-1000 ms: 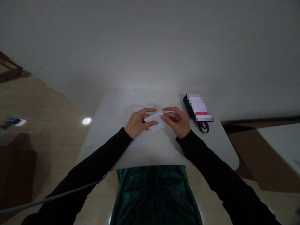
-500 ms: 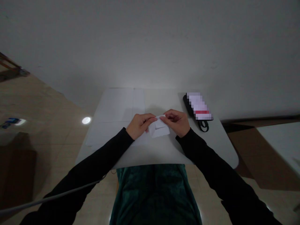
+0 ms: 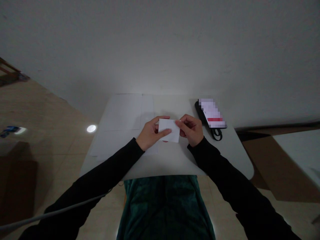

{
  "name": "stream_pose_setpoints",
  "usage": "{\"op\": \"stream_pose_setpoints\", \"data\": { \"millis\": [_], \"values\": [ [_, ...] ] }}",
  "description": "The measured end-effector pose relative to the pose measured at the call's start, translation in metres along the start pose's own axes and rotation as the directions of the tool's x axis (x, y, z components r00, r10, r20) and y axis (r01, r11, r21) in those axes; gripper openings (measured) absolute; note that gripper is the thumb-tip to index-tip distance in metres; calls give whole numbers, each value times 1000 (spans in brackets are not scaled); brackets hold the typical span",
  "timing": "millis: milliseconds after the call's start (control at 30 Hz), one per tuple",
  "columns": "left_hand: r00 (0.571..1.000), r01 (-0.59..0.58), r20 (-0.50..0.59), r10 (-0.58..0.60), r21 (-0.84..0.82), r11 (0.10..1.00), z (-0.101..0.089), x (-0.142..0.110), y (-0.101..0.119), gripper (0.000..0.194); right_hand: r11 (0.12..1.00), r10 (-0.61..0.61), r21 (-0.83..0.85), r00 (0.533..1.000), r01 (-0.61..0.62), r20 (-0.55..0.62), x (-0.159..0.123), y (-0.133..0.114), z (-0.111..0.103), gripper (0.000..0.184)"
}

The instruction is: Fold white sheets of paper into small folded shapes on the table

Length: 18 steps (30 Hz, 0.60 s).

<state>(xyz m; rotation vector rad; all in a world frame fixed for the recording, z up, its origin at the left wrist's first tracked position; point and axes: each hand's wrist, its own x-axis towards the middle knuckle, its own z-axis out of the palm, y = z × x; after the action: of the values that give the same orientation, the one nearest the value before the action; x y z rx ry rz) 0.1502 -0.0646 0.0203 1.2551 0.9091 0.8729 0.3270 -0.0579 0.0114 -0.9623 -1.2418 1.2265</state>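
Over the middle of the white table [image 3: 172, 165], you hold a small white paper [image 3: 174, 134]. Your left hand [image 3: 150, 133] clamps it, thumb across its face and fingers behind; your right hand [image 3: 192, 130] pinches its far right corner. Larger white sheets [image 3: 122, 111] lie to the left, and to the far right lies a black-edged phone [image 3: 212, 113], a strap loop [image 3: 220, 135] at its near end.

A room in a home is suggested, though this cannot be settled. A small white round-cornered bench [image 3: 175, 166] is set against a plain pale wall [image 3: 160, 50], glossy beige floor tiles [image 3: 62, 140] are seen around it, and dark green plush fabric [image 3: 162, 206] is seen below.
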Motion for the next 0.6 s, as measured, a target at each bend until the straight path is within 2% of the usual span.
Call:
{"op": "stream_pose_setpoints", "data": {
  "millis": [100,200,300,367,433,500,533,600],
  "values": [
    [1000,15,7,-15,1,1000,-1,0,1,68,990,-33,-134,996,43,78,2,0,-2,34],
    [998,53,18,-54,26,998,-2,-1,3,67,921,-132,-353,984,167,123,2,-2,-6,37],
    [997,78,20,-80,80,994,-6,-2,6,46,857,-230,-459,971,236,69,1,-4,-6,37],
    [995,84,43,-89,100,991,-9,-1,5,39,865,-249,-454,968,213,-19,-1,-4,-5,37],
    [992,88,86,-96,86,992,-11,2,4,40,906,-212,-394,972,155,-104,-1,-4,-3,38],
    [992,77,92,-81,50,996,-11,4,1,41,951,-122,-300,983,76,-138,1,-4,-2,39],
    [996,60,61,-62,30,998,-11,5,-1,41,967,-55,-255,992,24,-113,1,-3,-2,39],
    [999,11,-34,-11,5,1000,-11,7,-3,40,973,94,-215,995,-85,30,3,-1,-1,41]
  ]
}}
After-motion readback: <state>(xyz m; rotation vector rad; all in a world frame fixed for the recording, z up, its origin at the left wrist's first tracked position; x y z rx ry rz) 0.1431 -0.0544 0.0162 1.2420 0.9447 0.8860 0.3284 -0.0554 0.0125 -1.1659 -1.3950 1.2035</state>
